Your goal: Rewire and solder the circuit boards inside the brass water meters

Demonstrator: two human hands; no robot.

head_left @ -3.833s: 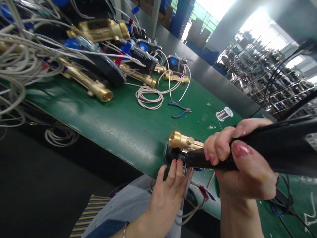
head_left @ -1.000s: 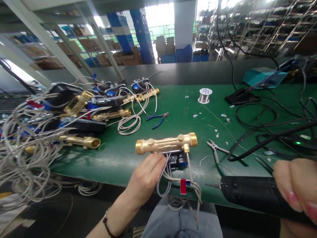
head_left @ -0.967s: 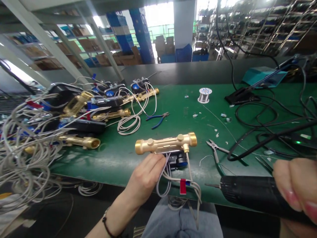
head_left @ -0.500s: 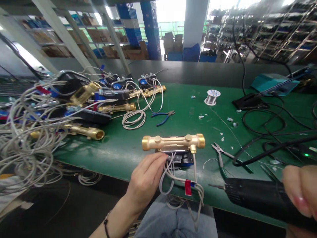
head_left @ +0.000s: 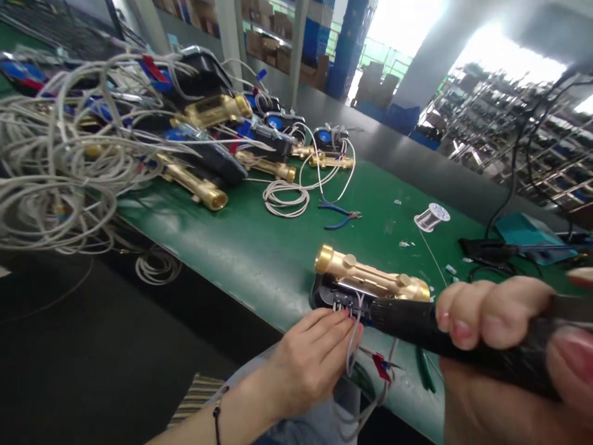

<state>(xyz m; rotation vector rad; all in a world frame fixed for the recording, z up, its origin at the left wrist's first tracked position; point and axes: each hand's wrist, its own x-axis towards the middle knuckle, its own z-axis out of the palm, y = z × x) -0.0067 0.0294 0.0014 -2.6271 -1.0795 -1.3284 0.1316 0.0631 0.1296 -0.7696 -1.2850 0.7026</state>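
A brass meter (head_left: 370,277) with a black housing lies near the front edge of the bench, its threaded pipe body on the far side. My left hand (head_left: 312,352) is closed on the housing's near side, fingers pressed together over the grey cables (head_left: 356,343); the fingertips are partly hidden. In my right hand (head_left: 500,315) is a black electric screwdriver (head_left: 407,318), fingers wrapped round it. It points left, with its front end at the housing; the bit's tip cannot be made out. A red tag (head_left: 381,366) hangs on the cables below.
Several more meters with tangled grey cables (head_left: 88,185) are piled at the left. Blue-handled cutters (head_left: 340,216) and a solder wire spool (head_left: 432,217) lie beyond the meter. A soldering iron stand (head_left: 491,250) stands at the right. Green handles (head_left: 425,369) show under my right arm.
My right hand has brought the screwdriver left, up to the meter's housing. My left hand has shifted along the near side. The view has turned left and tilted.
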